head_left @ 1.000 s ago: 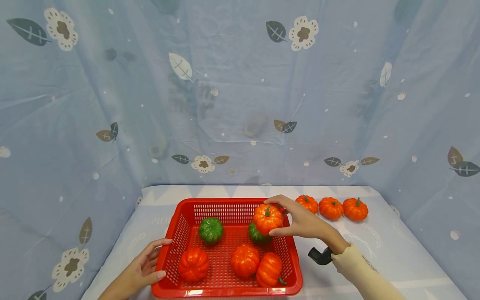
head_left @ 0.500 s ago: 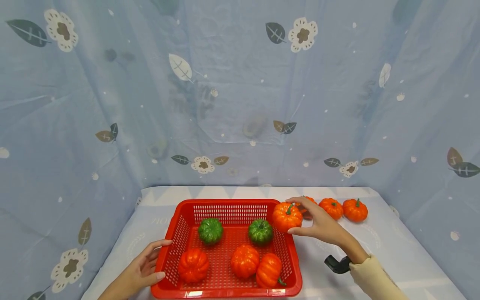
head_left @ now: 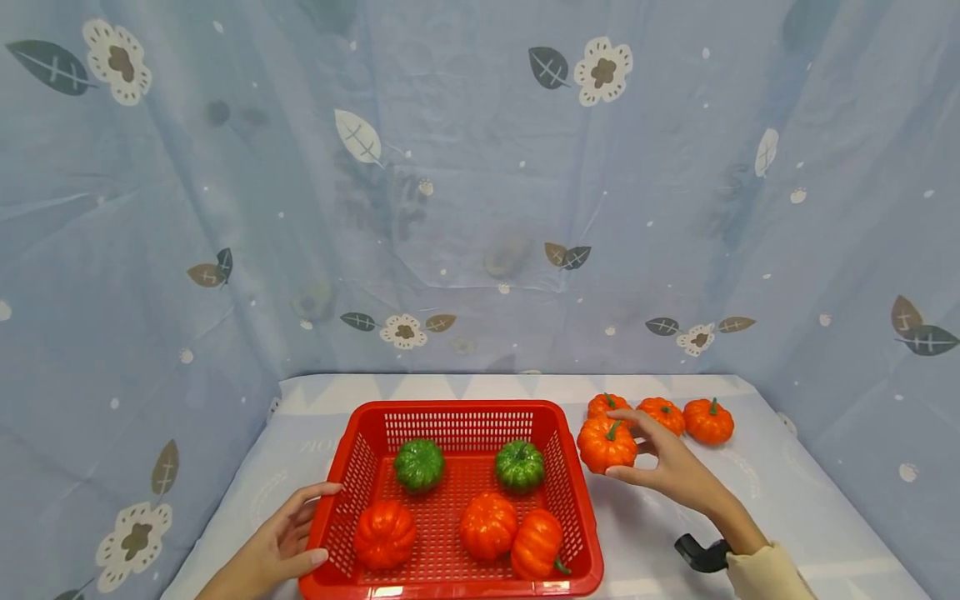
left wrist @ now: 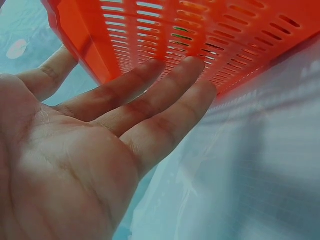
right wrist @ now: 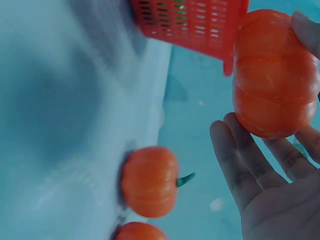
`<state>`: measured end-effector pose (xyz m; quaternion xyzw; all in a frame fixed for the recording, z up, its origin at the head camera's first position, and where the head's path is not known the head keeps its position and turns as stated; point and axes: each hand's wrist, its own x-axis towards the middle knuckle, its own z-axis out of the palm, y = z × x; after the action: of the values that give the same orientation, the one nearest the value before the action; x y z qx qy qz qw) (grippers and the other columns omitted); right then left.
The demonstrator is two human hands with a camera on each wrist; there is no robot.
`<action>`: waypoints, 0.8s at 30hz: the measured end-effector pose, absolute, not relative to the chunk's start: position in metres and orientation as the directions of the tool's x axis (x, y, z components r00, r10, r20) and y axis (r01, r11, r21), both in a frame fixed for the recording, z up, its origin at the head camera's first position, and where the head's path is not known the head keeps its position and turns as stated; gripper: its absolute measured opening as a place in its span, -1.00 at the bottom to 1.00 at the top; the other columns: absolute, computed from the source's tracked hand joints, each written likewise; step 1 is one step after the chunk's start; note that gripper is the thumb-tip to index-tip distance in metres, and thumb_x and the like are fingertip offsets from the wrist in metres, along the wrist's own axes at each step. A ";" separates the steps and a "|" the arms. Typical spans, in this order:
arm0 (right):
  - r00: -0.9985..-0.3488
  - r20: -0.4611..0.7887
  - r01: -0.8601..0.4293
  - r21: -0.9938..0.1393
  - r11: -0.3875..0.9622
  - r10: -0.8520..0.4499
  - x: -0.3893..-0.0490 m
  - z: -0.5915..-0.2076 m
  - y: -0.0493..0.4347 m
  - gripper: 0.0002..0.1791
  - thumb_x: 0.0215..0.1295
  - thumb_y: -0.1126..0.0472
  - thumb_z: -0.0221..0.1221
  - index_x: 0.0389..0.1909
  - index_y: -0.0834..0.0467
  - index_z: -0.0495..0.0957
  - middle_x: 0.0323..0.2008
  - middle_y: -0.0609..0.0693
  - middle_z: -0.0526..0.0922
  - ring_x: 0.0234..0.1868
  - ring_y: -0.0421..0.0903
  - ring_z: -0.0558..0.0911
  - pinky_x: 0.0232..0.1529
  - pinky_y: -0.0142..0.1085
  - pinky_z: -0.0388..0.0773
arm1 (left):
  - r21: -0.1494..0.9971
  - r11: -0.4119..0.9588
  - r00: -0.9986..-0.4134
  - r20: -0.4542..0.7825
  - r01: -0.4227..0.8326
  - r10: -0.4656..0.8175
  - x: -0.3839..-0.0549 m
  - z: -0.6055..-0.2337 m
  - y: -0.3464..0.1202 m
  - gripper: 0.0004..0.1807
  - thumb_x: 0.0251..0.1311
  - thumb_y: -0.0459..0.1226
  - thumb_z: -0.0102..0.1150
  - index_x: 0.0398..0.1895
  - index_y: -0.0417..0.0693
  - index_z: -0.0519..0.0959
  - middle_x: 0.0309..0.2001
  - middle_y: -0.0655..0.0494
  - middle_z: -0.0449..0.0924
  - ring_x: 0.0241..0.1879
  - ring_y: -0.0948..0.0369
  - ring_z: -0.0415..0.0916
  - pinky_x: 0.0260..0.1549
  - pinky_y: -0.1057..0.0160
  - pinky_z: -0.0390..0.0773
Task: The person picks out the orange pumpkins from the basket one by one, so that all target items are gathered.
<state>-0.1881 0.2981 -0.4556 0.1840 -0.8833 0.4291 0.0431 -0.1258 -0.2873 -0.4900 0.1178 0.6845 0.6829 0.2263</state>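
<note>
Pumpkin (head_left: 604, 447), orange, green-stemmed, one piece: held in the right hand (head_left: 671, 471), outside the red basket (head_left: 450, 588), at two o'clock from its middle. Thumb and fingers curve round the pumpkin's three-o'clock side, spread to its width. Contact between pumpkin and rim: cannot be told.

Red basket: perforated walls; stands on the bench (head_left: 315, 398), under a white printed cover.

Left hand (head_left: 266, 552): at the outer wall, between eight and nine o'clock. Fingers extended and loose, thumb set wide of them; thumb and index fingertip touch the rim.

Basket contents, five pieces. Two green: first green pumpkin (head_left: 419, 465) between ten and eleven o'clock; second green pumpkin (head_left: 519, 467) at two. Three red-orange: lone red pumpkin (head_left: 385, 534) at eight; inner red pumpkin (head_left: 489, 527) and outer red pumpkin (head_left: 536, 544) side by side at four, the outer one's stem toward five.

Bench row, three orange pieces, directions from the held one: nearest orange pumpkin (head_left: 606, 403) at twelve o'clock, partly hidden; middle orange pumpkin (head_left: 663, 414) at two; end orange pumpkin (head_left: 708, 422) toward three.

Backdrop (head_left: 450, 208): blue cloth, flowers and leaves, twelve o'clock.
</note>
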 end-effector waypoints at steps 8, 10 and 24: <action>-0.935 0.232 -0.349 -0.729 0.589 -0.267 -0.188 -0.477 0.313 -0.18 0.14 -0.07 0.52 0.39 -0.02 0.40 0.28 -0.01 0.51 0.02 -0.01 0.60 0.01 -0.30 0.64 | 0.987 0.017 -0.853 -0.146 -0.159 0.502 -0.127 -0.492 -0.291 -0.37 0.50 -0.41 0.03 0.45 0.44 0.24 0.48 -0.36 0.14 0.26 0.19 0.48 0.14 -0.06 0.58; -0.944 0.214 -0.324 -0.732 0.599 -0.250 -0.189 -0.484 0.317 -0.18 0.13 -0.09 0.52 0.38 -0.02 0.40 0.28 -0.01 0.52 0.03 0.00 0.60 0.02 -0.30 0.64 | 0.986 0.014 -0.851 -0.149 -0.164 0.504 -0.127 -0.491 -0.290 -0.37 0.49 -0.41 0.04 0.41 0.50 0.26 0.48 -0.34 0.15 0.27 0.17 0.48 0.15 -0.06 0.57; -0.975 0.121 -0.209 -0.769 0.604 -0.185 -0.186 -0.515 0.339 -0.15 0.17 -0.03 0.50 0.42 0.11 0.35 0.32 0.12 0.47 0.11 0.05 0.58 0.04 -0.19 0.62 | 0.989 0.010 -0.850 -0.132 -0.148 0.509 -0.127 -0.487 -0.288 -0.34 0.48 -0.44 0.06 0.50 0.29 0.19 0.47 -0.36 0.17 0.25 0.14 0.51 0.11 -0.08 0.60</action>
<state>-0.1863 0.3389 -0.5149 0.1100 -0.8955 0.4310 0.0144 -0.1272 -0.2885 -0.4870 0.1349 0.6696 0.6906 0.2379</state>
